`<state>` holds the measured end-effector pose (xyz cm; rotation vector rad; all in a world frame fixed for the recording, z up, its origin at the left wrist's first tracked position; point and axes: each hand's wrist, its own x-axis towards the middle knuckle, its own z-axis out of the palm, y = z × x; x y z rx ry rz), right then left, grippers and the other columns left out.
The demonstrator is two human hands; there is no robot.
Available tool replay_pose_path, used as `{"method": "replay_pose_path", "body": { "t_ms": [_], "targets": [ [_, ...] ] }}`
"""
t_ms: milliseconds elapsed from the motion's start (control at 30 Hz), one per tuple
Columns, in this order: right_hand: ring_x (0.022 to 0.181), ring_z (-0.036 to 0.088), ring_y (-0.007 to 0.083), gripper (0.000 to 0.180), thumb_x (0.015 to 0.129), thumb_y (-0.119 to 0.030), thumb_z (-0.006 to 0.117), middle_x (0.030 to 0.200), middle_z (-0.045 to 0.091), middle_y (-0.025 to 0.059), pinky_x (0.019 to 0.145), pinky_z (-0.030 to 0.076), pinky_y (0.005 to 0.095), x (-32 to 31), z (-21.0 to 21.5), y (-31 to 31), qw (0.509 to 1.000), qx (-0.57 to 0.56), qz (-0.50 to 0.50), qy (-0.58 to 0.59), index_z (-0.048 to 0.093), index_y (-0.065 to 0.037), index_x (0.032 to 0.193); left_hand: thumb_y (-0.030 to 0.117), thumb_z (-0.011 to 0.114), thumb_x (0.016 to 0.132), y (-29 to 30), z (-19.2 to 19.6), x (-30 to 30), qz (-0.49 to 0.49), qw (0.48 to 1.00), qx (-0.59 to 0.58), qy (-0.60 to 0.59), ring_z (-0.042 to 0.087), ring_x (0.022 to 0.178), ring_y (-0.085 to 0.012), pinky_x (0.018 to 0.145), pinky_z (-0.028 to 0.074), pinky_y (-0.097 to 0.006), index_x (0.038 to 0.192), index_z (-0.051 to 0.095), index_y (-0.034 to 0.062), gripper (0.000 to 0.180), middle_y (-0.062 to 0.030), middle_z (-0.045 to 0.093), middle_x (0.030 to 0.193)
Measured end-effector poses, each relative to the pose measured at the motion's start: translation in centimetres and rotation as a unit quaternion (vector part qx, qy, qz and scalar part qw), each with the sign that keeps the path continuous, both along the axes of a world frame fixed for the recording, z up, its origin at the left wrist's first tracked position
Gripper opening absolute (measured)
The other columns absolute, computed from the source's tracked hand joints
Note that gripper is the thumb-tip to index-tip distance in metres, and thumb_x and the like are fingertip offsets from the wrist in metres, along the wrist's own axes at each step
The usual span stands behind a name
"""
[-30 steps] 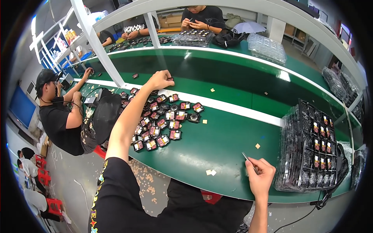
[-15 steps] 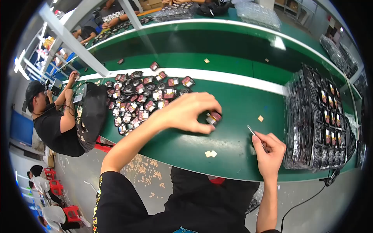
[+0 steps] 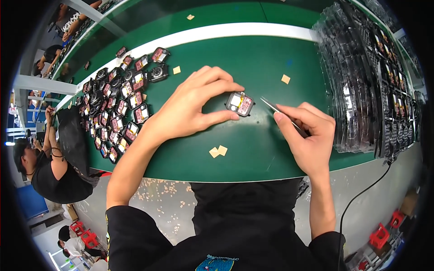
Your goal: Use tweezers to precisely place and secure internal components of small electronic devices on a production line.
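On the green bench, my left hand (image 3: 187,101) grips an opened smartwatch case (image 3: 239,104) at its edge between thumb and fingers. The case is black and squarish, and its reddish circuit board, white part and yellow strip face up. My right hand (image 3: 312,131) is closed around metal tweezers (image 3: 271,105), whose tips point at the case from the right, a short way apart from it. Two small cream square pads (image 3: 214,152) lie near the front of the bench, touching each other. Another pad (image 3: 285,79) lies behind the tweezers.
Many similar opened watch cases (image 3: 116,123) are heaped at left on the bench (image 3: 244,158). Tall stacks of clear and black plastic trays (image 3: 348,86) stand at right. A black cable (image 3: 361,196) hangs off the right edge. A seated co-worker (image 3: 58,167) is at far left.
The view has shifted, bringing the bench lower and closer. My left hand now holds the watch case with its insides facing up. The tweezers' tips have come nearer to it.
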<state>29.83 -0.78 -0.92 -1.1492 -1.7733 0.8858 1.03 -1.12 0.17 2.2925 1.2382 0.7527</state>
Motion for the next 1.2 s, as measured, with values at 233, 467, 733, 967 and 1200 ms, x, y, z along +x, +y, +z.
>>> {"method": "replay_pose_path", "body": {
  "t_ms": [233, 467, 733, 967, 1200],
  "targets": [
    [0.055, 0.05, 0.0051, 0.017, 0.086, 0.005, 0.084, 0.067, 0.062, 0.0012, 0.05, 0.033, 0.0263, 0.3, 0.0, 0.1, 0.998, 0.013, 0.059, 0.01, 0.086, 0.003, 0.103, 0.018, 0.097, 0.079, -0.6, 0.0, 0.9, -0.024, 0.999, -0.034, -0.019, 0.062, 0.09, -0.0216, 0.085, 0.047, -0.035, 0.126, 0.079, 0.0059, 0.052, -0.0046, 0.073, 0.106],
    [0.058, 0.055, 0.009, 0.017, 0.085, 0.008, 0.084, 0.07, 0.065, 0.0033, 0.054, 0.037, 0.026, -0.3, -0.6, 0.2, 0.994, 0.058, 0.089, -0.017, 0.086, 0.003, 0.101, 0.021, 0.099, 0.076, 0.0, -0.7, 0.5, -0.044, 0.999, -0.013, -0.013, 0.063, 0.085, -0.0166, 0.077, 0.04, -0.032, 0.125, 0.081, 0.005, 0.055, -0.0033, 0.074, 0.101],
    [0.058, 0.054, 0.0088, 0.019, 0.085, 0.009, 0.084, 0.07, 0.063, 0.0028, 0.053, 0.037, 0.0262, -0.5, -1.1, 0.4, 0.992, 0.084, 0.088, -0.031, 0.085, 0.002, 0.103, 0.022, 0.099, 0.071, 0.2, -0.7, 0.6, -0.046, 0.999, -0.011, -0.007, 0.057, 0.08, -0.0174, 0.075, 0.04, -0.033, 0.121, 0.083, 0.0048, 0.055, -0.0033, 0.073, 0.096],
    [0.055, 0.05, 0.0057, 0.024, 0.083, 0.009, 0.086, 0.073, 0.063, 0.0011, 0.05, 0.033, 0.0248, -0.3, -0.9, 0.2, 0.987, 0.128, 0.079, -0.051, 0.086, 0.001, 0.106, 0.024, 0.101, 0.069, 0.0, -0.6, 0.8, -0.012, 0.999, -0.029, -0.03, 0.048, 0.076, -0.0164, 0.075, 0.04, -0.032, 0.119, 0.082, 0.0041, 0.057, -0.0029, 0.069, 0.09],
    [0.054, 0.047, 0.0049, 0.029, 0.082, 0.009, 0.088, 0.077, 0.065, 0.0001, 0.048, 0.033, 0.0245, -0.8, -1.5, 0.0, 0.976, 0.185, 0.074, -0.083, 0.087, -0.001, 0.109, 0.024, 0.101, 0.068, 0.2, -0.4, 0.6, -0.025, 0.999, -0.032, -0.011, 0.048, 0.075, -0.0162, 0.077, 0.04, -0.032, 0.118, 0.082, 0.0044, 0.057, -0.0027, 0.07, 0.09]
  ]
}}
